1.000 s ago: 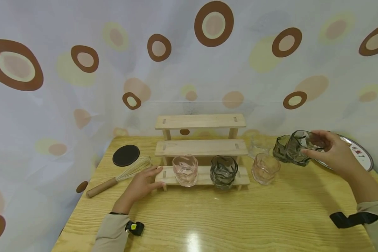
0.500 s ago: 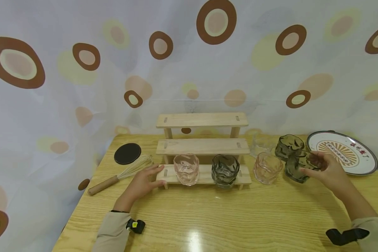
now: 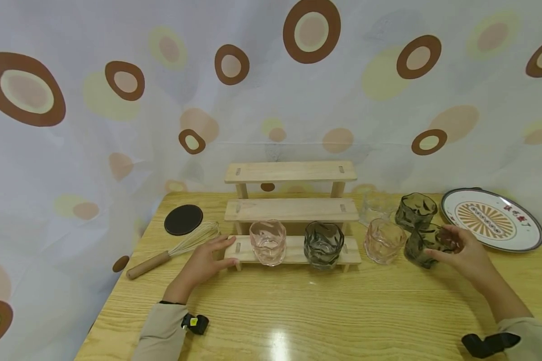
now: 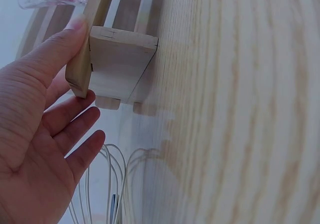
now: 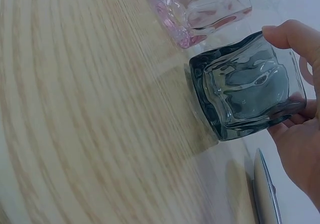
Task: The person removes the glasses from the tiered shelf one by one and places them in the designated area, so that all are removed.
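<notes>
My right hand (image 3: 461, 250) grips a grey faceted glass (image 3: 421, 246) low at the table top, just right of a pink glass (image 3: 383, 241). In the right wrist view the thumb and fingers of that hand (image 5: 299, 139) wrap the grey glass (image 5: 247, 91), with the pink glass (image 5: 200, 6) beyond it. My left hand (image 3: 208, 259) rests with straight fingers on the left end of the bottom step of a three-tier wooden stand (image 3: 291, 210). In the left wrist view, the left hand's (image 4: 45, 134) thumb lies on that step of the stand (image 4: 117, 63).
A pink glass (image 3: 266, 242) and a grey glass (image 3: 322, 245) stand on the bottom step. A second grey glass (image 3: 414, 209) and a clear glass (image 3: 374, 205) sit behind. A patterned plate (image 3: 492, 219) lies far right. A whisk (image 3: 171, 250) and a black coaster (image 3: 183, 219) lie left.
My right hand brought the grey glass down and nearer, from beside the rear grey glass to the table next to the pink glass. The left hand stayed put.
</notes>
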### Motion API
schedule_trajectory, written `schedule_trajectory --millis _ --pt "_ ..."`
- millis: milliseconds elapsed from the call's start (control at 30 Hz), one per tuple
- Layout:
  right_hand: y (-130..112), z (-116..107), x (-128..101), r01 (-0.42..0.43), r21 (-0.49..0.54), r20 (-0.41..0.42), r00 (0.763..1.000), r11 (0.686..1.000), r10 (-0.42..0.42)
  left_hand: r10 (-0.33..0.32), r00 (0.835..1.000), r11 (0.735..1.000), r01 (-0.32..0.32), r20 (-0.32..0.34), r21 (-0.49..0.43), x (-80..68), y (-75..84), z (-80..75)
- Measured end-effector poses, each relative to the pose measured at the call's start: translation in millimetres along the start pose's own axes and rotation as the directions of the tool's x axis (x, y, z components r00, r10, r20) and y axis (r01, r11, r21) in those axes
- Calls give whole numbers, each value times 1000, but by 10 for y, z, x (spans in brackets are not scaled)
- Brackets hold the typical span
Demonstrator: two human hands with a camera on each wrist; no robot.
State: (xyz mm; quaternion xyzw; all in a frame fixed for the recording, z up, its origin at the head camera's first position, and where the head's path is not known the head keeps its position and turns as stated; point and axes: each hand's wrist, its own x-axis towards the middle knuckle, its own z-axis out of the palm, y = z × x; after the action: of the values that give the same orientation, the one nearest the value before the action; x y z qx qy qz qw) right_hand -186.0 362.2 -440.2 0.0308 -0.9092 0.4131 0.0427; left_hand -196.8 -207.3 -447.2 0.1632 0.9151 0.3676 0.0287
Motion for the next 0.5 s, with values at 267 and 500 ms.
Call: schedule_trajectory --millis 267,500 --pt "11 32 8 50 -30 -8 999 998 -50 8 1000 1000 -8 -9 2 0 0 3" --pt "11 46 1 63 -9 -14 998 998 -63 16 1000 1000 -16 -14 1 1 -1 1"
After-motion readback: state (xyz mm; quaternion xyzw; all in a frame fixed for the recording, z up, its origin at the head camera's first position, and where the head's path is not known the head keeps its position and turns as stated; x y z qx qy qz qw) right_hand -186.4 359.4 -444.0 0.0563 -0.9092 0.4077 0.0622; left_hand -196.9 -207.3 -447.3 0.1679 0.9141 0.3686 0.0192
